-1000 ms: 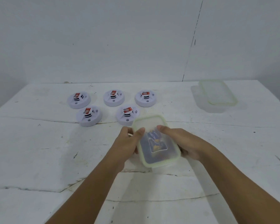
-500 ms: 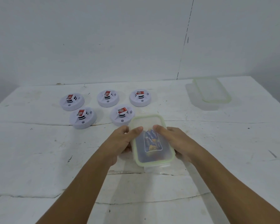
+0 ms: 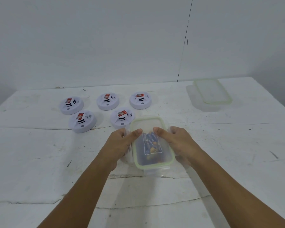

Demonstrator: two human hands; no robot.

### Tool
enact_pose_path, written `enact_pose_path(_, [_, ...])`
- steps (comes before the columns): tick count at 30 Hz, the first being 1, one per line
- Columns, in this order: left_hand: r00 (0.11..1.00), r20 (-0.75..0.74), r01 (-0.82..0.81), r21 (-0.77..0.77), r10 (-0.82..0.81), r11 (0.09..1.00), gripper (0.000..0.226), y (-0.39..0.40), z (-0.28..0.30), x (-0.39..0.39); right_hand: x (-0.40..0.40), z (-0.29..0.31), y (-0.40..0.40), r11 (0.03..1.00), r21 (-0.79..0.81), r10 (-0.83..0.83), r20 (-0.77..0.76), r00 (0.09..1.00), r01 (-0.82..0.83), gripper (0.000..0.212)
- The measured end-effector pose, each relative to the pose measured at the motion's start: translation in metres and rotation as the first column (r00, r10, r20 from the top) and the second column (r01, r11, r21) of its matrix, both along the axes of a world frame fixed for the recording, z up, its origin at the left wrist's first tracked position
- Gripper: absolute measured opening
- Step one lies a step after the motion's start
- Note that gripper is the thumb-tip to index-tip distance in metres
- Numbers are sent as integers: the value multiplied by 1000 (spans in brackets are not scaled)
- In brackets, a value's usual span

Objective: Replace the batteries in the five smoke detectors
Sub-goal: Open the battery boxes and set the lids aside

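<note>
Clear plastic container point(image 3: 152, 142) with a pale green-rimmed lid is sitting on the white tabletop point(image 3: 39, 153), near the person, and both hands are gripping it. Left hand point(image 3: 120, 143) is wrapping its fingers around the left wall, thumb lying across the lid; right hand point(image 3: 176, 142) is doing the same on the right wall. Blue and orange batteries point(image 3: 150, 143) are showing through the lid. Five white smoke detectors point(image 3: 108, 102) are lying in two rows beyond and left of the container, three behind, two in front, each carrying a red label; the nearest one point(image 3: 122, 118) is sitting just beside the container's far left corner. Second clear container point(image 3: 211, 94) is resting well apart at far right.
</note>
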State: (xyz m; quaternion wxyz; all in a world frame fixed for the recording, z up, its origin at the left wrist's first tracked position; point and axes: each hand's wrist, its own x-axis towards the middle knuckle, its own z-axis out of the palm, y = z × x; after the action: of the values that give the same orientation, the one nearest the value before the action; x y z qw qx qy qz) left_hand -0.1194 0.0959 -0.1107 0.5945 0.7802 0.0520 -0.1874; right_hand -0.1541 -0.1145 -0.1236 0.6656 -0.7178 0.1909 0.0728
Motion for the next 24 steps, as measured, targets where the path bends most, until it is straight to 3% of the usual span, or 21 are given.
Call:
enact_pose_path(6, [999, 11, -48, 52, 47, 998, 51, -2, 4, -6, -2, 0, -1, 998, -53, -24, -15, 1000, 23, 72])
enact_pose_path(12, [996, -10, -85, -19, 85, 996, 26, 19, 7, -4, -6, 17, 0, 917, -394, -24, 109, 994, 66, 64])
enact_pose_path(15, [997, 34, -70, -47, 72, 996, 19, 24, 14, -7, -8, 32, 5, 829, -556, 66, 203, 977, 59, 55])
enact_pose_path(18, [992, 74, -90, -108, 98, 990, 18, 20, 29, -11, -12, 44, 13, 817, -576, 181, 209, 961, -29, 43])
enact_pose_path(20, [989, 108, -85, -168, 104, 982, 17, 14, 44, -14, -14, 49, 19, 832, -551, 211, 205, 956, -65, 51])
enact_pose_path(24, [988, 155, 28, -255, 12, 966, 24, -3, 72, -18, -11, 60, 17, 894, -438, 209, 221, 953, -94, 89])
